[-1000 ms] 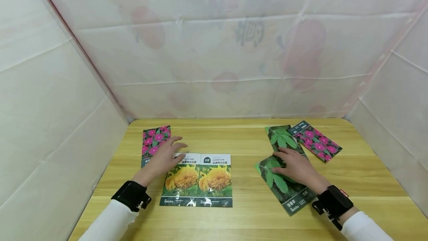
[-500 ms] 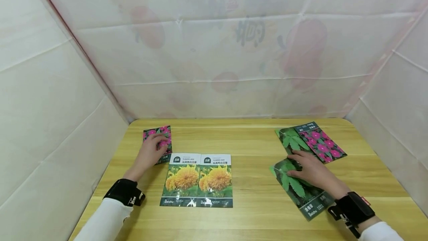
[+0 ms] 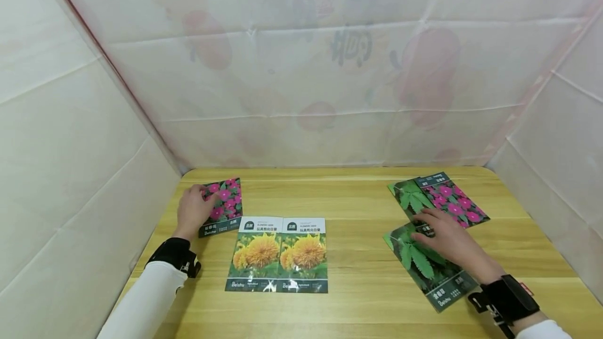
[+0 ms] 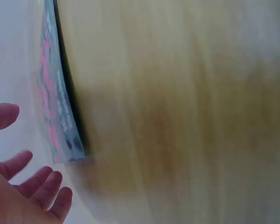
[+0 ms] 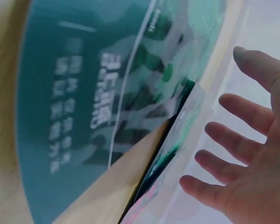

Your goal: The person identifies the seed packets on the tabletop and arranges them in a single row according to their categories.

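Observation:
My left hand [image 3: 194, 211] is over the left edge of a seed packet with pink flowers [image 3: 229, 204] at the table's back left. The left wrist view shows its fingers [image 4: 46, 186] loosely bent, with no hold on that packet [image 4: 53, 102]. At the right, my right hand [image 3: 447, 239] hovers over or touches the lower of two green-leaf seed packets [image 3: 416, 260]; contact is unclear. Its fingers [image 5: 238, 140] look spread in the right wrist view. The upper green-leaf packet [image 3: 409, 192] lies partly under a second pink-flower packet [image 3: 454, 203].
Two yellow-flower seed packets [image 3: 258, 255] lie side by side, left of centre on the wooden table [image 3: 348, 266]. Pale fabric walls [image 3: 301, 140] enclose the back and both sides. A black strap sits on each wrist.
My left hand has gone from the yellow-flower packets leftward to the pink-flower packet's left edge. My right hand and the green-leaf packets have shifted right; the right pink-flower packet has moved slightly right.

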{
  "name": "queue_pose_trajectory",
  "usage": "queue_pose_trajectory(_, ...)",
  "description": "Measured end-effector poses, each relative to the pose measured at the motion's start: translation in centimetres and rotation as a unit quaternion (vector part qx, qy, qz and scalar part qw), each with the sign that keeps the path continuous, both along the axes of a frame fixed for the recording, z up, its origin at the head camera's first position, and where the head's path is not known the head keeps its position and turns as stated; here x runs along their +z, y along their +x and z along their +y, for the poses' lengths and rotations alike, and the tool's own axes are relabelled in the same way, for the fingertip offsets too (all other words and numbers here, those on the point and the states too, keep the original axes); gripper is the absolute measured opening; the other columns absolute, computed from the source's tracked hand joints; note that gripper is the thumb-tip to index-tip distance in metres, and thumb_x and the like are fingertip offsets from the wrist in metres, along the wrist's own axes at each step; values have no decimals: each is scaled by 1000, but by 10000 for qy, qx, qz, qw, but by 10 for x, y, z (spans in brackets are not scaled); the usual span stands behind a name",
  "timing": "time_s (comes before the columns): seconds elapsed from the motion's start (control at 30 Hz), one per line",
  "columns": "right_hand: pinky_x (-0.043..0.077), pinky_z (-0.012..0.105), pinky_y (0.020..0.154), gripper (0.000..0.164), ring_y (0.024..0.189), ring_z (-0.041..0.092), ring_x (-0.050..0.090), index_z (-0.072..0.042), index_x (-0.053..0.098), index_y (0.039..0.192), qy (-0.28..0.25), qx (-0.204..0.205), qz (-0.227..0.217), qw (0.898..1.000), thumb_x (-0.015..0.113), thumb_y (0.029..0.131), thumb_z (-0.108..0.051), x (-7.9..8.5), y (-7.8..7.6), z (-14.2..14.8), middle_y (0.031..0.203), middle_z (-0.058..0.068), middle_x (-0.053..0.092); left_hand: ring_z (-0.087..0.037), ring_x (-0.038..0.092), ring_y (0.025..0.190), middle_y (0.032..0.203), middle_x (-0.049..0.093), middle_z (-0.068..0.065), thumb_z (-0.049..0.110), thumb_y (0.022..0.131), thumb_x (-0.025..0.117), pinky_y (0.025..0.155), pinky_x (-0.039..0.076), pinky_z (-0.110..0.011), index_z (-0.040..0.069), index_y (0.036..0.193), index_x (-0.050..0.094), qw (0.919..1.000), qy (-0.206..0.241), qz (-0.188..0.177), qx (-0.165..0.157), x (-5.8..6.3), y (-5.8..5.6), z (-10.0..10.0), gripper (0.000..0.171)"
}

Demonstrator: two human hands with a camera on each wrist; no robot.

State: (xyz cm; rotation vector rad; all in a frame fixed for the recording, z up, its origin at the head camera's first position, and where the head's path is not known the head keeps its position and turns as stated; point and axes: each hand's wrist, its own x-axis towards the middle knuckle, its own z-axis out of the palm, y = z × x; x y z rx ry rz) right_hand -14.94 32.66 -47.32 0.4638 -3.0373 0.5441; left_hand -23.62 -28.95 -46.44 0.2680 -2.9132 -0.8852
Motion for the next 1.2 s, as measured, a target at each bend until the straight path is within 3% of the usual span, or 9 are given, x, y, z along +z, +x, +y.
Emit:
queue_pose_trajectory(0.17,34,69,109,55,134,58,41,2,61,139,-116,-168,-85,9998,74,97,-31,6,2,1,146,33,48,-62,37,125,137,37,-48,42,102,60,103,37,-69,-20,141,42,9985,-89,-455,307,-2,-3,-5,76)
queue_pose_trajectory(0.33,35,71,107,52,133,58,43,2,62,138,-104,-147,-19,9998,73,98,-31,7,3,4,145,32,50,-63,37,119,130,36,-49,43,101,60,96,38,-70,-22,123,49,9952,-475,-822,227,-3,-6,-6,70)
queue_pose_trajectory(0.53,36,70,106,50,132,57,44,1,63,138,-97,-52,-14,9999,72,100,-30,7,4,5,145,32,51,-63,32,121,131,31,-48,38,100,66,98,35,-71,-21,123,46,9911,-523,-1193,259,-2,-8,-6,67)
queue_pose_trajectory(0.67,36,72,104,48,132,57,44,2,63,136,-157,-48,-75,9998,70,100,-30,9,4,5,146,33,49,-62,32,123,135,32,-46,32,98,70,101,33,-71,-18,130,45,9924,-188,-1110,488,-4,-10,-7,65)
queue_pose_trajectory(0.8,35,71,106,48,134,57,42,2,63,137,-238,-56,-134,9996,70,101,-28,10,4,6,148,32,48,-60,38,125,136,40,-41,23,95,72,99,36,-70,-11,141,37,9937,238,-787,766,-7,-12,-9,67)
queue_pose_trajectory(1.0,33,70,108,50,136,56,40,0,61,140,-287,-71,-227,9993,69,102,-31,13,5,6,150,31,46,-50,58,101,114,55,-34,7,95,68,81,48,-55,-5,146,26,9903,1076,-270,840,-6,-12,-19,67)
queue_pose_trajectory(1.2,36,66,108,48,133,54,45,0,62,138,-265,25,-51,9996,68,102,-30,12,6,4,146,30,51,-36,59,84,101,57,-25,2,94,64,70,47,-42,-4,145,28,9821,1495,6,1146,-4,-9,-26,63)
